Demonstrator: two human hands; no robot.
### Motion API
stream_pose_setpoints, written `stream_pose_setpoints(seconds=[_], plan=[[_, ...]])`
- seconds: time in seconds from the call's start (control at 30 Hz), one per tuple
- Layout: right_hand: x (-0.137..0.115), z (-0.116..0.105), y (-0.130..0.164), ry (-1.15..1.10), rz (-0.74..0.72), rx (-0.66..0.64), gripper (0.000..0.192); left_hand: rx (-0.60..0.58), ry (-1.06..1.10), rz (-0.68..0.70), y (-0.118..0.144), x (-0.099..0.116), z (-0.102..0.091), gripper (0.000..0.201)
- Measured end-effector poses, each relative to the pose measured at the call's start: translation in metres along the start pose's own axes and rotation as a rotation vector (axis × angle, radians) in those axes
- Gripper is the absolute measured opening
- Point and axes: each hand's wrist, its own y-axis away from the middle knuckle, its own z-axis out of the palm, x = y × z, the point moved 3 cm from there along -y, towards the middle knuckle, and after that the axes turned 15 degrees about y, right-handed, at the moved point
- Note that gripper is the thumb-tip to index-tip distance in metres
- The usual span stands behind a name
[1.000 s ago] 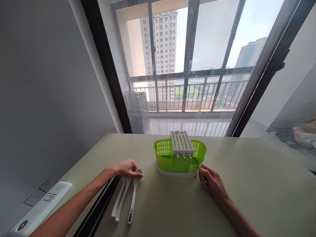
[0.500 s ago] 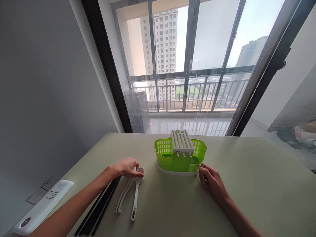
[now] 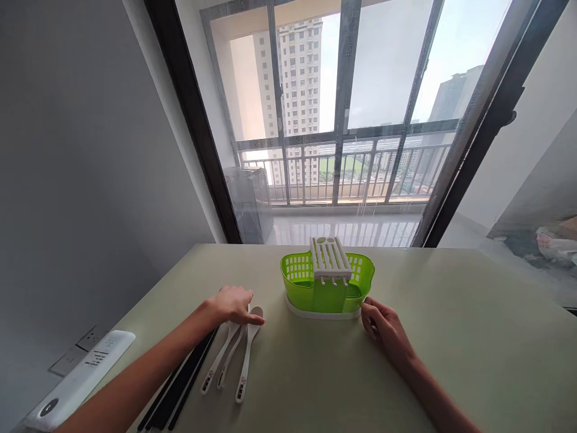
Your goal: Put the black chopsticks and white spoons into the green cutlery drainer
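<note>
A green slotted cutlery basket (image 3: 306,282) with a white divider rack (image 3: 330,257) stands on a white base in the middle of the table. My right hand (image 3: 384,326) rests on the table at the basket's right lower corner, fingertips touching the base. My left hand (image 3: 233,304) lies over the bowl ends of three white spoons (image 3: 241,361) spread on the table left of the basket. Black chopsticks (image 3: 180,385) lie beside the spoons, near the table's left edge.
The pale green table (image 3: 473,349) stands against a grey wall on the left and a large glass balcony door behind. A white remote-like device (image 3: 76,385) and a wall socket (image 3: 74,359) are at the lower left.
My left hand has fanned the spoons apart and shifted them slightly; the chopsticks show more fully. My right hand stays at the basket's corner. The view has shifted a little.
</note>
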Motion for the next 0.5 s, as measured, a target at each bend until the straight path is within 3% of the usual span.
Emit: stream_pose_setpoints(seconds=[0.17,0.23,0.33,0.4,0.5], plan=[[-0.005,0.000,0.001,-0.008,0.002,0.010,0.048,0.165,0.032,0.025,0.007,0.026,-0.036,0.066],[-0.005,0.000,0.000,-0.016,0.002,0.016,0.048,0.350,0.092,0.101,0.011,0.047,-0.055,0.053],[-0.002,0.001,0.000,-0.024,0.003,0.013,0.046,0.730,0.301,0.397,0.023,0.088,-0.075,0.040],[-0.001,0.001,0.000,-0.026,0.000,0.013,0.045,0.836,0.385,0.606,0.029,0.117,-0.076,0.040],[0.000,0.000,-0.001,-0.021,0.006,0.019,0.046,0.811,0.396,0.731,0.026,0.154,-0.062,0.056]])
